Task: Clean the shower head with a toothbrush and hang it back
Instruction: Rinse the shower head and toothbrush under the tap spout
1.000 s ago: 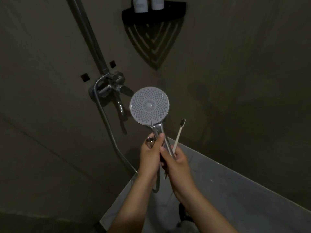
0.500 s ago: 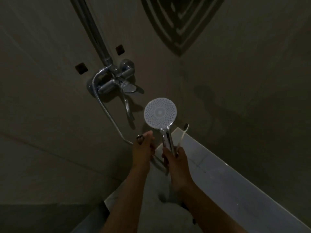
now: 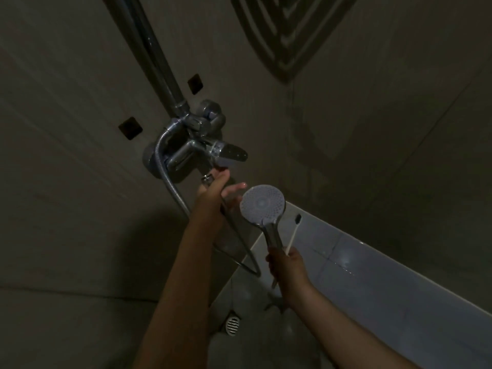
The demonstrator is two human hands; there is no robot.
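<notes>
Up by the mixer tap (image 3: 191, 147), the person's left hand (image 3: 213, 190) reaches for the lever (image 3: 230, 155). Its fingers are stretched out and spread rather than curled. The topmost fingertip sits right under the lever blade, touching it or very nearly; the gloom keeps me from saying which. That hand holds nothing.

The right hand (image 3: 286, 265) does the carrying. It is wrapped tight round the handle (image 3: 273, 233) of the shower head (image 3: 262, 203), and the toothbrush (image 3: 294, 230) is pinched in the same grip. The brush's pale stem runs up beside the handle with the dark bristles at the top, just apart from the spray face. The shower head is off its holder, held low in front of the person with its nozzle plate turned up toward them, and the hose (image 3: 170, 182) loops down from the tap.

My guess is that this is the water step, wetting or rinsing the face around the scrubbing. I cannot tell from here whether the brushing is done. The next move calls for a firm push on the lever with those straight fingers. The right hand would do well to tip the spray face down toward the floor drain (image 3: 233, 324), away from the person and the pale ledge (image 3: 372, 275), before water comes.
</notes>
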